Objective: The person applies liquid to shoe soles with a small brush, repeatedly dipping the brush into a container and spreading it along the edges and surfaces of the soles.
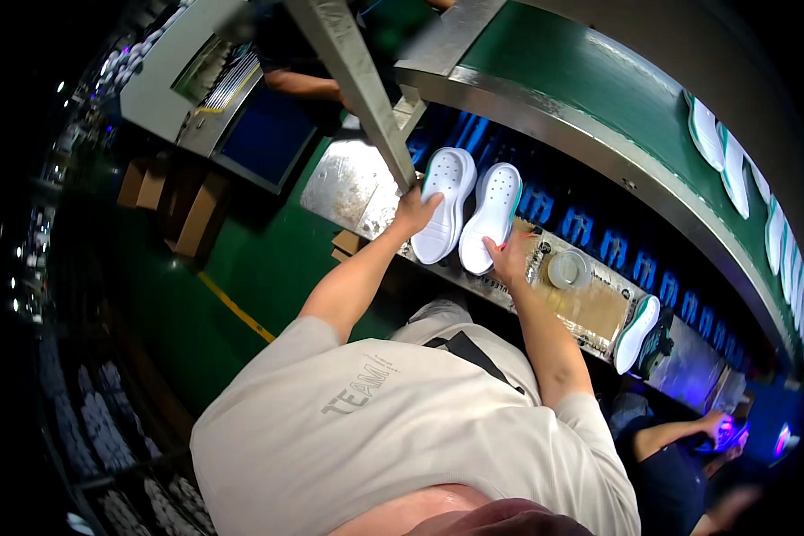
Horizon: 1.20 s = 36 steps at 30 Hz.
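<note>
View: head, single frame; hours read on a clock face centred in the picture, 12 at the top edge.
Conveyor: green belt point(581, 85) with metal rim, arcing from 12 round to 3; white belt soles point(734, 174) along it from 2 to 3.
Blue row: bright blue pieces point(579, 228) below the rim, 1 to 3; kind unclear.
Post: metal post point(359, 89) slants in from 12, its lower end just beside the left hand; covers part of the background.
Bench: silver bench point(348, 183), 11 down to 4; bears a brown board point(590, 308) with a round clear tub point(569, 269) on it at 3, a single green-edged sole point(636, 338) beyond.
Co-workers: forearm point(308, 86) at 11; dark-shirted person point(674, 482) at 4.
Floor side: cardboard boxes point(196, 214) between 9 and 10, on green floor.
Soles in work: left white sole point(449, 210) at 1, right white sole point(491, 210) at 2; side by side over the bench, holed ends upward.
Left hand point(415, 214): closed round the left sole's outer edge, thumb on its face; sole extends toward 1 from it.
Right hand point(510, 259): half-open, thumb on right sole's lower end, fingers past its edge; firmness of hold cannot be told. Sole lies at 11 from it.
</note>
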### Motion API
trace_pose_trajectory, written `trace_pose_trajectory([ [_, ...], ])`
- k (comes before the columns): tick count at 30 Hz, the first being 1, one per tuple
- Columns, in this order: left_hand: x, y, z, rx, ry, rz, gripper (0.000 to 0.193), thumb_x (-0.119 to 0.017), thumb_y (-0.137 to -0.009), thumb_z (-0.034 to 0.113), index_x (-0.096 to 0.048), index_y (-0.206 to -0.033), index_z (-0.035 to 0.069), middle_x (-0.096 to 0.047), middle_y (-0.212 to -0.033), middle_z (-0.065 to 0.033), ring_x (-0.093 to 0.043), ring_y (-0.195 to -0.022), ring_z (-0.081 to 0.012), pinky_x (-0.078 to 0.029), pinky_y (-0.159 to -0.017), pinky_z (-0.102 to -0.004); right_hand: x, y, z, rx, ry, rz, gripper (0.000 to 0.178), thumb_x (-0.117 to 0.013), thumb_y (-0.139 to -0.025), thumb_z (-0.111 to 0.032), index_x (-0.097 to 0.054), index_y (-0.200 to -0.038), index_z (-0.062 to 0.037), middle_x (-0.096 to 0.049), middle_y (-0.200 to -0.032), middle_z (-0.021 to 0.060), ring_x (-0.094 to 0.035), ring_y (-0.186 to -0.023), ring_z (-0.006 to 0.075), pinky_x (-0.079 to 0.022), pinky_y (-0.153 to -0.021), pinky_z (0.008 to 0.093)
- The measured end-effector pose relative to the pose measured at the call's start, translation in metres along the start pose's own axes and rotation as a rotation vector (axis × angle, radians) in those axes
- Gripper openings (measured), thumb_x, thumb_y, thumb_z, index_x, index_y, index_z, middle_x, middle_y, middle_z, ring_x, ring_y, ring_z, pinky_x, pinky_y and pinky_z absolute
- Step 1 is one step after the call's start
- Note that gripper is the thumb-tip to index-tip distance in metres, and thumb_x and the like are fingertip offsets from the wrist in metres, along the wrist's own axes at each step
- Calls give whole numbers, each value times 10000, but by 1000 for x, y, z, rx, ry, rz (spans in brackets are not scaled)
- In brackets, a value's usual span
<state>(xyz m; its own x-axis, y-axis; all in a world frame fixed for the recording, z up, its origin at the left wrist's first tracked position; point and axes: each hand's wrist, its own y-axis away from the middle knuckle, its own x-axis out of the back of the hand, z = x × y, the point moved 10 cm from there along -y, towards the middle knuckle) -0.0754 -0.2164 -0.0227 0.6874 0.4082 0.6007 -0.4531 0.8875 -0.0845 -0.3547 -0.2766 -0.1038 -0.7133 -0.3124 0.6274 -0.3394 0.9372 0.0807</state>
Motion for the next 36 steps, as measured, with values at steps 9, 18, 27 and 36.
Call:
trace_pose_trajectory([
  [9,56,23,-6,23,-67,97,427,-739,-915,337,-653,-992,-74,-685,-876,-308,-672,-803,-467,-535,-726,-487,65,59,-29,-58,47,7,405,-552,-1049,-269,-504,-1387,-51,-698,-1077,247,-691,-903,427,-538,-806,479],
  [18,48,118,91,513,1331,-528,781,-646,-868,262,-358,-1506,-85,-522,-1388,-376,-611,-1220,-483,-589,-951,-509,201,120,-1,-100,-548,121,357,-546,-1084,-268,-699,-1212,28,-707,-911,50,-620,-738,100,-527,-701,258],
  [27,6,182,158,516,1750,-986,987,-614,-884,459,-170,-1614,-35,-380,-1493,-435,-488,-1324,-591,-559,-982,-601,238,114,41,-284,-319,204,298,-649,-1006,-225,-735,-1110,40,-755,-833,70,-658,-664,113,-543,-654,261],
  [36,-1,191,160,486,1601,-1165,966,-598,-924,614,-296,-1581,-27,-510,-1412,-364,-627,-1198,-500,-580,-974,-529,233,113,26,-118,-24,71,293,-657,-1004,-251,-742,-1132,-2,-768,-902,91,-706,-788,172,-546,-750,304],
])
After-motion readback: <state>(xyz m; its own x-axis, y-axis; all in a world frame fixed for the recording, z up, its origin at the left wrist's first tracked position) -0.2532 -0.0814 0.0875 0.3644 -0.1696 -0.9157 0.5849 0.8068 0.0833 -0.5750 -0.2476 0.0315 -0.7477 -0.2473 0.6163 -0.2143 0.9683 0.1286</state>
